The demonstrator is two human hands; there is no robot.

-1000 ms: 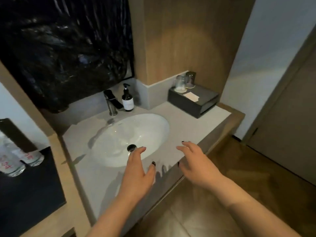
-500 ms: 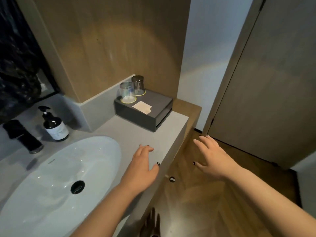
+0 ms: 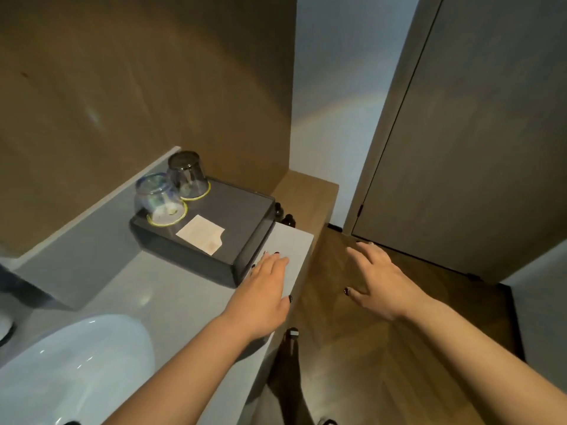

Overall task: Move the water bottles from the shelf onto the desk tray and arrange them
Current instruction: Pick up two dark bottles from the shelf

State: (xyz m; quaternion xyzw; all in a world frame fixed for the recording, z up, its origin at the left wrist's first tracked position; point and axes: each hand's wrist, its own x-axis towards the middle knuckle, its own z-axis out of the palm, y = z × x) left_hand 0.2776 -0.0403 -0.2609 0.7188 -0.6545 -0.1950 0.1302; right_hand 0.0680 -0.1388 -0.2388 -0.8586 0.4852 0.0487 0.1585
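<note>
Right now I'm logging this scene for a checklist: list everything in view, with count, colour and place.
Glasses: two, clear, upside down on the box's back left corner.
Box: one, dark grey, on the counter by the wood wall.
Paper card: one, white, on the box top.
Counter: one, pale grey.
Sink: one, white, lower left.
Small bottles: two dark tops, behind the box.
Door: one, grey-brown, right.
Water bottles: none visible.
Hands: left over the counter edge, right above the floor, both empty.
</note>
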